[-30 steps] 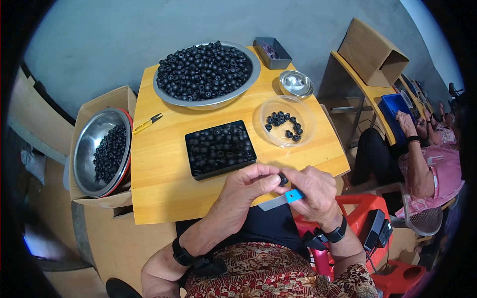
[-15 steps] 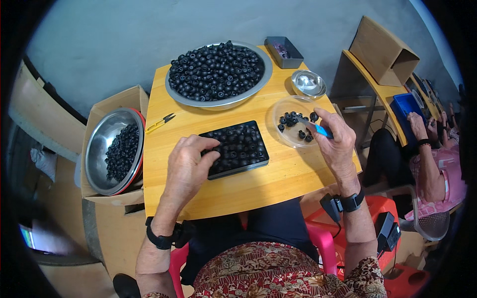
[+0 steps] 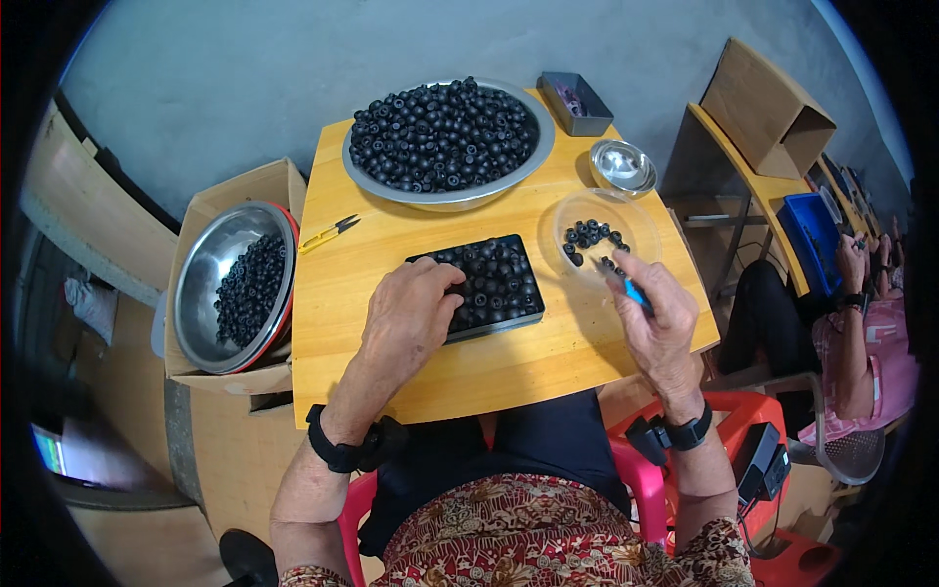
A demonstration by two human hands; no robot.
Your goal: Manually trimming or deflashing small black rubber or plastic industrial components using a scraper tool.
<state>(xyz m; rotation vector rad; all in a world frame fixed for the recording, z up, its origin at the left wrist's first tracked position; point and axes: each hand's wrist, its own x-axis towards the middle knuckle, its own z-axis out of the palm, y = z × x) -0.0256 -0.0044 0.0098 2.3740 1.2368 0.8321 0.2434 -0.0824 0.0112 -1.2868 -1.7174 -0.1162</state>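
Head view: a seated worker's left hand [image 3: 416, 318] rests, fingers loosely curled, on the near left corner of a black tray [image 3: 486, 286] packed with dark round beads. The tray's long axis runs left to right, and it lies directly under and just right of that hand. The right hand [image 3: 657, 313] is closed around a small blue-handled tool [image 3: 631, 289], its tip reaching forward over the near edge of a clear dish [image 3: 599, 230] holding a few beads. The dish sits just ahead of the right hand, well apart from the left. Beyond both hands stands a large metal bowl [image 3: 448, 142] heaped with beads.
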